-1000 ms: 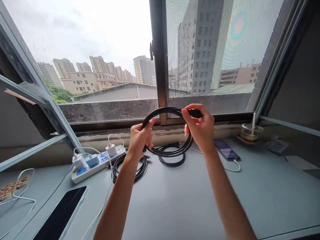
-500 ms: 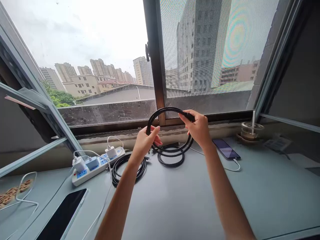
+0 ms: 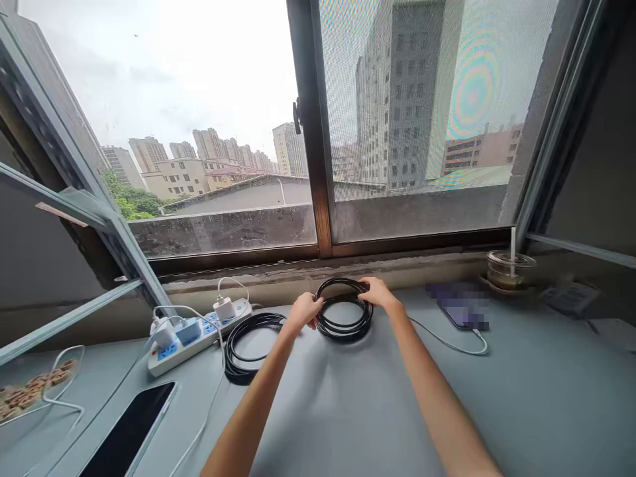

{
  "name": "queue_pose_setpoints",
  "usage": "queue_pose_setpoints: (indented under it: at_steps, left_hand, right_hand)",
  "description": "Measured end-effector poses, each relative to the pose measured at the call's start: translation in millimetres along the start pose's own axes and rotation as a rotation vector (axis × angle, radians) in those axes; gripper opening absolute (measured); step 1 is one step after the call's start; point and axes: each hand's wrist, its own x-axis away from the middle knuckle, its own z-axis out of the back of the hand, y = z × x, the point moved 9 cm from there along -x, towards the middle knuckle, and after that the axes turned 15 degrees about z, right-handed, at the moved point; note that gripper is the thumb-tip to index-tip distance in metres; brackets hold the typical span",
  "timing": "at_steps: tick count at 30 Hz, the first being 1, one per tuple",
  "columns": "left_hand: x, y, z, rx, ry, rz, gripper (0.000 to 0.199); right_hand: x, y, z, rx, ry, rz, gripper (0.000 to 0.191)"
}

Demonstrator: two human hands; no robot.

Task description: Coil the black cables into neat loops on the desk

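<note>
Both my hands hold a coiled black cable [image 3: 346,333] low at the back of the grey desk, near the windowsill. My left hand [image 3: 304,311] is closed on the coil's left side. On the upper right side, my right hand [image 3: 376,293] pinches the loops; its fingertips are partly hidden by the cable. The lower loops appear to rest on the desk or on another coil beneath, and I cannot tell these apart. A second coiled black cable [image 3: 239,377] lies to the left, partly behind my left forearm.
A white power strip [image 3: 199,344] with several plugs sits at back left. A dark-screened phone [image 3: 132,430] lies at front left. Another phone [image 3: 460,311] is on the right, with a white cable [image 3: 447,342] attached. Behind it stands a lidded cup [image 3: 504,271] with a straw.
Both hands have lowered the held cable from in front of the window frame to the desk, over the spot where a smaller coil lay. The view has tilted slightly upward.
</note>
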Motion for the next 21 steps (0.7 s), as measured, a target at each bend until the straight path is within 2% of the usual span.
queue_pose_setpoints:
  at_steps: [5, 9, 13, 17, 21]
  left_hand:
    - [-5, -13, -18.4, -0.19, 0.042, 0.067, 0.03]
    - [-7, -14, -23.3, -0.279, 0.122, 0.081, 0.032]
    - [-5, -8, -20.3, -0.336, 0.213, 0.058, 0.028]
    - [1, -3, -4.5, -0.35, 0.291, 0.052, 0.028]
    - [-1, -8, 31.5, -0.338, 0.342, 0.071, 0.03]
  right_hand:
    - [2, 25, -28, 0.068, -0.074, -0.092, 0.033]
    - [1, 32, -28, 0.125, -0.078, -0.111, 0.032]
    - [1, 34, -26, 0.162, -0.083, -0.116, 0.033]
    - [3, 35, -28, 0.181, -0.112, -0.134, 0.033]
    - [6, 35, -29, 0.186, -0.136, -0.153, 0.033]
